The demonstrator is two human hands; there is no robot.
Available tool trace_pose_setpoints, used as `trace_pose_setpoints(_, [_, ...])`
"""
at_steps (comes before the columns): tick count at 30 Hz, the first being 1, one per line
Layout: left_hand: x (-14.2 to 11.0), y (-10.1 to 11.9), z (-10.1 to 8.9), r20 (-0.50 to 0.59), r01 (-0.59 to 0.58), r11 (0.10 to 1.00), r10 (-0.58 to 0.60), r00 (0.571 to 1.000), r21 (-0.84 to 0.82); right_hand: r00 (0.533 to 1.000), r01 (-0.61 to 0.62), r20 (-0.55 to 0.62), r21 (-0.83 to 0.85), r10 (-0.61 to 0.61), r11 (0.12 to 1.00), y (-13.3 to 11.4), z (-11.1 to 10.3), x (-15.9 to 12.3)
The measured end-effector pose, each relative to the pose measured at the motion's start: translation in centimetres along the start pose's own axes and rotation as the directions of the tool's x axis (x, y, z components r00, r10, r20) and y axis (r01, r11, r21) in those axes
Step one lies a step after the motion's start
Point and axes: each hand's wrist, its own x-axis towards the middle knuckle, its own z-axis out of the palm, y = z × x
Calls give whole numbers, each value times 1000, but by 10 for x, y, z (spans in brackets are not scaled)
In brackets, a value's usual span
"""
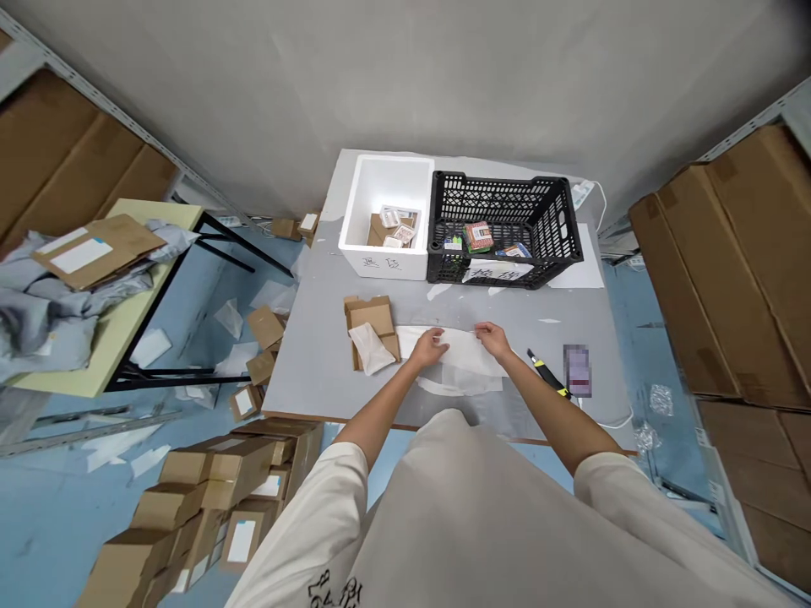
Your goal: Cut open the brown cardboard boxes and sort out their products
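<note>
A thin white sheet (464, 348), perhaps wrapping paper or foam, lies spread on the grey tabletop in front of me. My left hand (430, 348) is on its left part, with fingers curled and the thumb towards them. Near the sheet's upper right edge, my right hand (492, 340) pinches it between thumb and fingers. Just left of the sheet, an open small cardboard box (378, 312) has a white packet (371, 349) lying across it; the packet's contents are hidden. To the right of my right hand lies a black and yellow utility knife (548, 374).
At the back stand a white foam box (385, 265) with small packages and a black plastic crate (554, 268) with colourful packs. A blurred phone (577, 371) and a white cable (612, 425) lie at right. Cardboard boxes (237, 464) crowd the floor at left, beside a side table (183, 213).
</note>
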Motion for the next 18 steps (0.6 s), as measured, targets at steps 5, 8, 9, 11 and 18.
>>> trace_pose_setpoints(5, [-52,-12,55,339,-163,787,-61,939,595,981,193,118,-492,-154,849,64,-38,-32])
trace_pose_setpoints(8, [-65,-17,85,360,-203,695,-86,929,690,967,249,212,-657,-143,711,86,-48,-51])
trace_pose_setpoints(9, [-66,-19,95,345,-194,682,-91,934,705,958,275,253,-687,-134,672,92,-50,-56])
trace_pose_setpoints(11, [-65,-23,110,296,-156,667,-102,950,729,932,340,345,-716,-114,610,101,-54,-63])
trace_pose_setpoints(18, [-53,-28,140,69,-8,634,-72,995,774,890,442,430,-728,-153,525,124,-54,-68])
